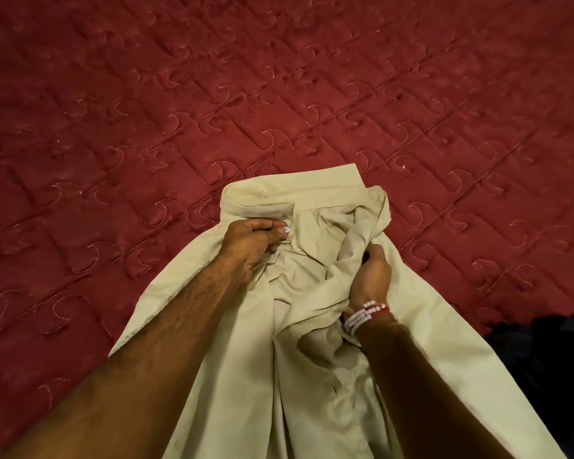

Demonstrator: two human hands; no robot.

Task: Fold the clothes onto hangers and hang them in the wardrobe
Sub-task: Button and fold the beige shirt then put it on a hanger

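A pale beige collared shirt (312, 376) lies on the bed with its collar pointing away from me. My left hand (249, 243) pinches the left front edge just below the collar, at a small white button. My right hand (370, 276), with a beaded bracelet on the wrist, grips a bunch of the shirt's right front fabric. Both forearms reach in from the bottom of the view. No hanger is in view.
A dark red quilted bedspread (279, 77) fills nearly all of the view around the shirt. A dark, almost black piece of cloth (554, 359) lies at the right edge beside the shirt.
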